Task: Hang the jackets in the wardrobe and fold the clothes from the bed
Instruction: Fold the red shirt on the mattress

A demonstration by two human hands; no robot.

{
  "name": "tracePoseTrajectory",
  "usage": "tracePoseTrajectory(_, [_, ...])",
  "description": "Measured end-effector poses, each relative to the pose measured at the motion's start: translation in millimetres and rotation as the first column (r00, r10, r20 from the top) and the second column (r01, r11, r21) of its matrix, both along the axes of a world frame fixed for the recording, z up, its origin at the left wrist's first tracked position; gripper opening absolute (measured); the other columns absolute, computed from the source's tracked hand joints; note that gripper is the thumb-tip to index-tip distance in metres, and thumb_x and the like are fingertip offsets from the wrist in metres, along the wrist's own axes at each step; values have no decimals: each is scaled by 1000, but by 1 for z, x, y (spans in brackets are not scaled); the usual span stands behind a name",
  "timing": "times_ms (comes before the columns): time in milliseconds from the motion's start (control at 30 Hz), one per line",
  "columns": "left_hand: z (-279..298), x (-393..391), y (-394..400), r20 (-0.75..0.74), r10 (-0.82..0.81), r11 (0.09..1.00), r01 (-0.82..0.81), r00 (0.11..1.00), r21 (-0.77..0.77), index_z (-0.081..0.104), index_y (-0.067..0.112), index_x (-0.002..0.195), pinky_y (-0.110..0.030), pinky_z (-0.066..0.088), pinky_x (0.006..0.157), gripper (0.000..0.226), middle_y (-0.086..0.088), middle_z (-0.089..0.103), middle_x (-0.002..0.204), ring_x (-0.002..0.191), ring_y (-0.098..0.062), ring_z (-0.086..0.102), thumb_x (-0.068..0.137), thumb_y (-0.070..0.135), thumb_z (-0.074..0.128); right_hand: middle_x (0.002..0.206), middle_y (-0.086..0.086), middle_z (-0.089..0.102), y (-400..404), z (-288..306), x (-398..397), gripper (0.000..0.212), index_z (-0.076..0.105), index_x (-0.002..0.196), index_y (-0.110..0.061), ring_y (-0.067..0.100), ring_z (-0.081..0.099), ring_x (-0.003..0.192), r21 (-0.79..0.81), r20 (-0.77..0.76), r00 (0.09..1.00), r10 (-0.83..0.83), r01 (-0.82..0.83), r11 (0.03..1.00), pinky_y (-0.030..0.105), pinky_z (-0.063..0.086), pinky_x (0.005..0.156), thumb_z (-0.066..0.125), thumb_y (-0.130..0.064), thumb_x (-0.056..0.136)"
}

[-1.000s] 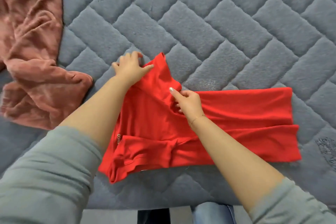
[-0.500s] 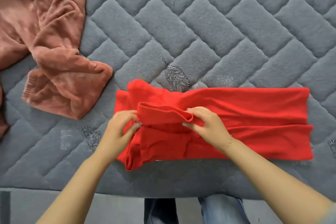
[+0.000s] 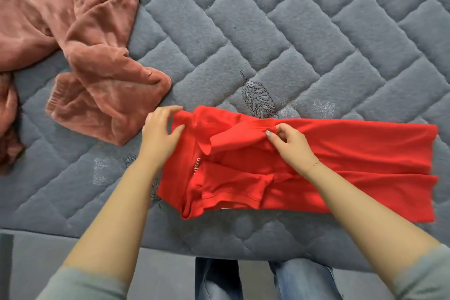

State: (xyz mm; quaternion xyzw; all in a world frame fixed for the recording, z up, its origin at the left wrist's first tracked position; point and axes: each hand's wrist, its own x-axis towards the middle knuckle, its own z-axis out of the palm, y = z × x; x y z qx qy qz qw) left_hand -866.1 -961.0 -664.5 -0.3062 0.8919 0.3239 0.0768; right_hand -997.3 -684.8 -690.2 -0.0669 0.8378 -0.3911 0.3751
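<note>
While both hands worked at the red garment, the scene read as follows.

Right hand grip: the right hand (image 3: 291, 145), centre of the frame, pinched a folded flap of the red shirt (image 3: 341, 163) between thumb and curled fingers, lifting the sleeve edge slightly off the cloth beneath.
Left hand grip: the left hand (image 3: 162, 133), just left of centre, had its thumb and fingers closed on the shirt's left edge near the collar.
Task thing: the shirt lay flat across the lower middle and right of the frame, near the bed's front edge, folded into a long band with its sleeves turned inward.
Shirt material: smooth, thin knit in bright red, with a ribbed sleeve hem and pale lettering along the collar area, too small to read fully.
Other clothing: a pink garment (image 3: 80, 56) sat crumpled in the upper left, plush and velvety, with a ribbed cuff, close to the left hand but apart from the shirt.
Bed surface: the grey quilt (image 3: 292, 31) was fuzzy, stitched in a herringbone of raised rectangular blocks, with leaf motifs embroidered on it.
Arms: grey sleeves (image 3: 80, 282) were pushed up the forearms at the bottom corners.
</note>
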Motion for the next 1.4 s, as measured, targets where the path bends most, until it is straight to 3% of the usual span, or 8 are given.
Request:
tracePoseTrajectory(333, [-12,-12,-38,278,-61,994,34,959,100,57,27,78,-39,46,73,22,0,61,79,85,-28,60,87,45,66,67,-15,54,-3,4,10,10,61,86,-15,0,43,64,-148,182,978,-102,130,981,20,39,63,67,-20,91])
tracePoseTrajectory(500, [-1,1,-6,75,33,971,-15,997,-238,58,15,120,-47,42,88,34,-13,58,116,110,-35,51,86,20,63,86,12,57,-16,0,13,16,61,96,2,19,47,82,-125,123,965,-231,246,961,45,43,77,63,-13,94])
tracePoseTrajectory(600, [11,-3,31,-111,-154,988,155,982,-1,55,21,128,-42,39,94,54,1,58,124,115,-22,50,80,46,59,94,11,62,-19,6,20,8,63,102,-5,17,52,88,-201,212,928,-307,349,915,35,42,83,62,-9,94])
tracePoseTrajectory(700, [4,8,60,111,-331,943,323,937,82,58,31,126,-37,27,103,71,14,50,136,131,-12,37,70,74,61,90,2,65,-16,11,23,8,63,95,-14,5,55,82,-245,295,895,-336,410,879,22,45,80,59,-8,95])
tracePoseTrajectory(933, [7,17,60,-232,-235,957,266,944,114,56,19,103,-36,33,98,13,18,62,115,115,-9,57,91,19,61,71,-15,64,-5,17,19,9,64,92,-13,-6,53,67,-267,324,892,-316,407,873,9,42,67,64,-3,90])
tracePoseTrajectory(1100, [17,9,54,-242,-236,944,281,941,171,48,26,114,-36,44,81,25,9,57,116,90,-12,56,93,15,58,67,-12,61,-18,10,24,6,63,92,-5,-5,50,63,-155,151,943,-298,320,935,16,41,65,67,-5,89])
tracePoseTrajectory(1267, [5,-3,51,254,-286,956,293,924,14,50,27,132,-42,42,92,56,-3,38,139,107,-31,58,81,7,64,86,1,55,-17,6,33,38,58,109,-8,11,46,65,-14,-1,927,-374,374,927,24,43,70,80,-8,78])
tracePoseTrajectory(1400, [20,-4,81,68,-305,906,311,950,-288,52,24,135,-43,30,98,72,-6,41,147,131,-28,39,63,16,54,107,9,60,5,14,47,39,58,116,-9,16,54,90,-79,-54,867,-495,490,868,27,46,87,75,-4,81])
